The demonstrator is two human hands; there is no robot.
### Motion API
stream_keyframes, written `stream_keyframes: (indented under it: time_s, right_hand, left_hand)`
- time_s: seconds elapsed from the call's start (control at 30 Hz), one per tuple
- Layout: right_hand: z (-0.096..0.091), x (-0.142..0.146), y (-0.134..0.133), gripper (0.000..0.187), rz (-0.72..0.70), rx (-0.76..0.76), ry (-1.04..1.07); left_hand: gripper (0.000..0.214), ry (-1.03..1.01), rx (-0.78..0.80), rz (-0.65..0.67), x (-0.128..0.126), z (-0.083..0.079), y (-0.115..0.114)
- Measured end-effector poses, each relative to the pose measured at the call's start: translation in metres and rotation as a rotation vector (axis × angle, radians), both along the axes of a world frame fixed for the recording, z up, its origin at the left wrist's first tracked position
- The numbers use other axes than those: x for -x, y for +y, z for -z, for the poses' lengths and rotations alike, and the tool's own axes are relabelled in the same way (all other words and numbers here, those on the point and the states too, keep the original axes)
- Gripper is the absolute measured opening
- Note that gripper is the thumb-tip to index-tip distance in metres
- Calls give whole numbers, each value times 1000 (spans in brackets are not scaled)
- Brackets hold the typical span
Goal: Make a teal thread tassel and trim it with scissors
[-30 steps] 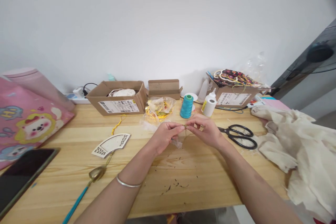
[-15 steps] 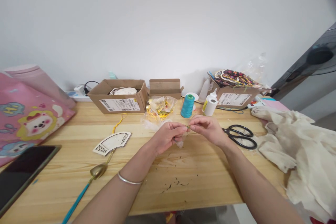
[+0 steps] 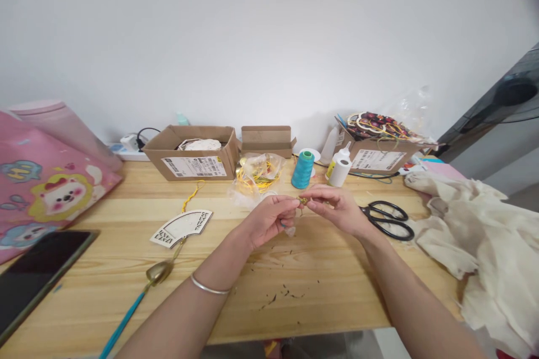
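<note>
Over the middle of the table, my left hand (image 3: pixel 269 221) and my right hand (image 3: pixel 334 210) meet fingertip to fingertip. Between them is a small olive-green knotted cord (image 3: pixel 303 200), pinched from both sides, with a thin end hanging below. A small pale, translucent piece (image 3: pixel 289 231) shows under my left fingers; what it is I cannot tell. Just behind the hands stands a teal thread cone (image 3: pixel 302 171). Black-handled scissors (image 3: pixel 389 220) lie right of my right wrist. To the left rests a fan-shaped wooden pendant (image 3: pixel 182 228) with a yellow cord, a brass bell-shaped piece (image 3: pixel 159 272) and a teal tassel (image 3: pixel 122 325).
Along the wall stand a cardboard box (image 3: pixel 191 165), a plastic bag of yellow cords (image 3: pixel 259 174), white bottles (image 3: pixel 340 160) and a box of dark ornaments (image 3: pixel 374 151). A phone (image 3: pixel 40 275) and pink bag (image 3: pixel 50 185) lie left, cream cloth (image 3: pixel 497 247) right. Dark scraps (image 3: pixel 282 294) dot the table front.
My right fingers have shifted slightly on the cord and spread a little, so more of the knot shows. The view has moved slightly; the objects on the table stay put.
</note>
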State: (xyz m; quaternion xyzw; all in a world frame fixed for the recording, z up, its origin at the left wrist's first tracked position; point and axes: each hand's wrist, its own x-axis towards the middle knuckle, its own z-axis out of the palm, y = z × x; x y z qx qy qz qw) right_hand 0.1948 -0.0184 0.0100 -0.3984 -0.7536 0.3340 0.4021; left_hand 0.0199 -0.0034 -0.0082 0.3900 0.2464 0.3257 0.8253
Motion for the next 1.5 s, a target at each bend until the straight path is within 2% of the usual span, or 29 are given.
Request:
stream_keyframes:
  time_s: [0.37, 0.53, 0.6, 0.7, 0.93, 1.23, 1.3, 1.4, 1.5]
  right_hand:
    - [5, 6, 0, 18, 84, -43, 5]
    - [3, 8, -3, 10, 214, -201, -12]
    - [3, 9, -4, 9, 224, -262, -68]
    - [4, 11, -4, 6, 219, -275, -105]
    - [2, 10, -2, 6, 300, -123, -19]
    - [4, 12, 0, 17, 202, 96, 32]
    - [5, 12, 1, 16, 235, 67, 61]
    - [4, 10, 1, 11, 316, -63, 92]
    - [3, 8, 1, 12, 284, -144, 22]
  left_hand:
    - [17, -62, 74, 0, -1, 2, 1]
    - [17, 0, 31, -23, -2, 2, 1]
    - [18, 15, 6, -40, -3, 2, 1]
    - [19, 33, -26, -65, -4, 1, 0]
    - [19, 66, 4, -60, -4, 4, 2]
    - [17, 36, -19, -80, -3, 4, 2]
    - [17, 65, -47, -96, -3, 4, 2]
    - [19, 144, -124, -135, -4, 3, 1]
    - [21, 278, -259, -193, -5, 3, -1]
